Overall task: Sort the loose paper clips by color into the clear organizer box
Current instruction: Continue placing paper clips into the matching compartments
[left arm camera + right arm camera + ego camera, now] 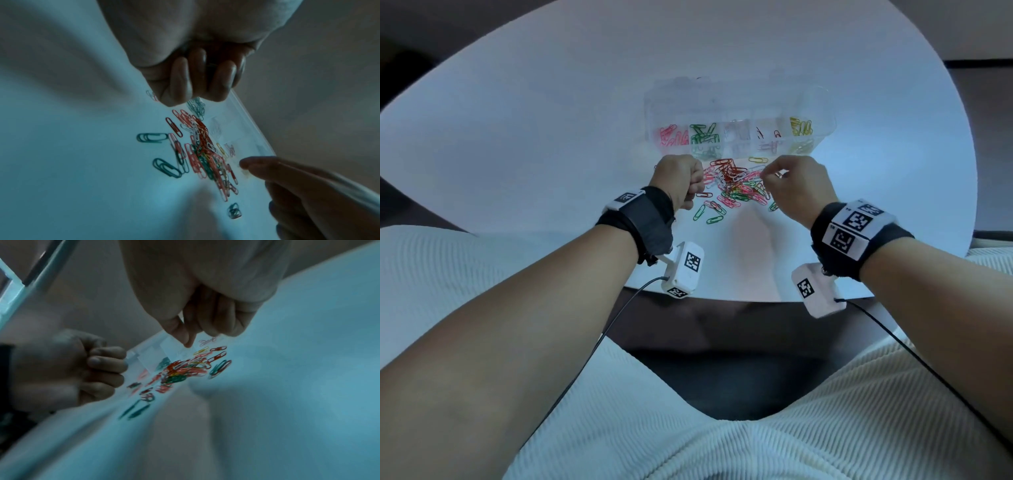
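The white table (551,137) carries the clear box (739,113), its near compartments part filled with pink, green and yellow clips; just in front lies the tangled pile of loose clips (732,186). The left hand (681,178) is a curled fist, whether around clips I cannot tell; the right hand (796,186) pinches thumb to finger above the pile, contents unclear; hooked clips could drag wrong colours along or drop short.

Both bare forearms reach forward, each wrist wrapped in a black band. Left hand (681,180) is curled into a fist, fingers (180,79) folded into the palm. Right hand (796,186) hangs palm down, thumb and forefinger tips (186,339) meeting, other fingers curled.
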A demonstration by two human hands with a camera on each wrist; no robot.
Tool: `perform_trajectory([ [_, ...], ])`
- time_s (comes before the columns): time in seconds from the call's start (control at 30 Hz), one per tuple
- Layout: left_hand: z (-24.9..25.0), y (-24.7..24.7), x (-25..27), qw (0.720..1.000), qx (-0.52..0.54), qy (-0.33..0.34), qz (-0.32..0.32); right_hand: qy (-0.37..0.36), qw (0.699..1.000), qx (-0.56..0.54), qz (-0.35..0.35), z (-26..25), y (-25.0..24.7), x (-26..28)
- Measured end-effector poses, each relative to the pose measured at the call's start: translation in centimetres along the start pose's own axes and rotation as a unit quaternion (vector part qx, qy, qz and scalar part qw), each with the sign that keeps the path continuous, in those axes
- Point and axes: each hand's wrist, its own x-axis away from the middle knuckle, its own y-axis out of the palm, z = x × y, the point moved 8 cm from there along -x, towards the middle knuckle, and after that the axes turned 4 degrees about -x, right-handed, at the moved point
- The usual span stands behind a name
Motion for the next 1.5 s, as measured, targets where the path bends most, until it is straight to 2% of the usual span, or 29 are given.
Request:
perform_trajectory([
  [0.1,-0.2,0.3,-0.9,0.998,-0.061,0.014,0.003,-0.005,0.998,0.066,0.002,0.2,-0.1,-1.0],
  [0.2,0.5,0.0,-1.3,0.981,-0.165,0.098,0.024,0.000,0.994,0.108,-0.013,0.4,0.2,-1.4],
  [0.3,1.0,0.4,-1.5,0.958,-0.249,0.141,0.022,-0.007,0.990,0.140,-0.008,0.2,0.3,-1.4],
  [0.53,1.3,1.0,-2.0,0.932,-0.317,0.167,0.055,0.010,0.991,0.132,-0.004,0.6,0.0,-1.2],
  [0.63,1.5,1.0,-1.9,0.921,-0.343,0.178,0.056,0.032,0.999,0.043,0.000,0.8,-0.8,-1.3],
  [0.73,1.2,1.5,-2.0,0.912,-0.371,0.172,0.040,0.082,0.990,-0.102,-0.048,0.8,-0.9,-1.0],
  [0.77,1.2,1.8,-1.9,0.907,-0.384,0.170,0.028,0.100,0.979,-0.159,-0.075,0.5,-0.7,-0.7],
  [0.83,1.4,2.3,-1.7,0.897,-0.413,0.158,0.008,0.151,0.933,-0.309,-0.105,0.1,-0.5,-0.3],
  [0.9,2.2,2.4,-1.3,0.887,-0.439,0.140,-0.001,0.176,0.895,-0.391,-0.121,-0.8,-0.4,-0.2],
  [1.0,4.6,2.6,-0.7,0.882,-0.448,0.146,-0.009,0.186,0.876,-0.426,-0.129,-2.6,-0.6,-1.1],
  [1.13,8.9,2.1,-0.9,0.866,-0.465,0.180,0.036,0.178,0.880,-0.430,-0.090,-5.3,-1.3,-2.8],
  [1.27,12.2,1.9,-1.3,0.861,-0.465,0.196,0.063,0.185,0.842,-0.502,-0.077,-6.9,-0.5,-3.8],
  [1.37,13.4,2.3,-1.4,0.870,-0.438,0.216,0.061,0.213,0.837,-0.501,-0.059,-6.4,0.0,-4.4],
  [1.5,13.6,2.4,-1.8,0.883,-0.405,0.222,0.076,0.229,0.835,-0.494,-0.075,-6.0,0.4,-4.6],
])
